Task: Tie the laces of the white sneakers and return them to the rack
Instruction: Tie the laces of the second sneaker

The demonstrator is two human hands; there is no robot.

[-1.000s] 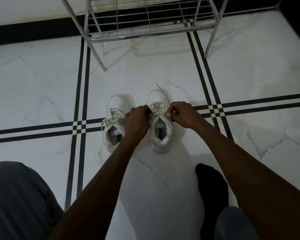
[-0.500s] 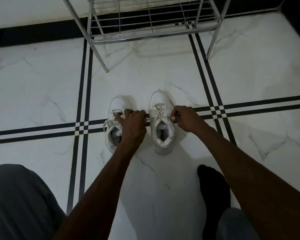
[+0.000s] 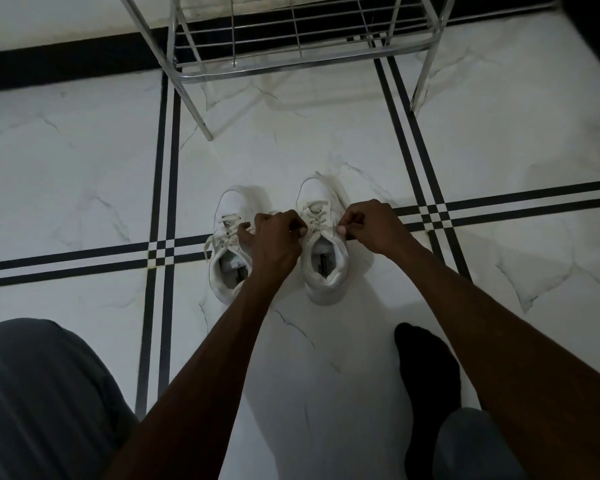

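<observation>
Sneakers: two white ones are set side by side at frame centre on the tiled floor (image 3: 84, 150), toes pointed toward the top of the frame. Left sneaker (image 3: 227, 244) is partly covered by the left forearm; its lace (image 3: 219, 241) is seen hanging loose over the side, so it is judged untied. Right sneaker (image 3: 323, 244) is the one being worked. Its laces (image 3: 314, 216) are crossed through the eyelets, and one end is pinched on each side.

Left hand (image 3: 274, 237) is clenched, thumb and forefinger closed on the lace end at the shoe's left edge. Right hand (image 3: 369, 226) is likewise pinched on the other end at the shoe's right edge. Both ends are pulled outward, apart from each other. No finished bow is visible; whether a first knot has been cinched cannot be told at this size.

Rack (image 3: 291, 57) is at the top centre, well apart from the shoes. The one tier in view is seen bare.

Progress is judged early: the right shoe's tie is in hand and not completed, the left shoe is not begun, and nothing is returned to the rack. A socked foot (image 3: 426, 368) is planted at lower right, a grey-clad knee (image 3: 39, 393) at lower left.
</observation>
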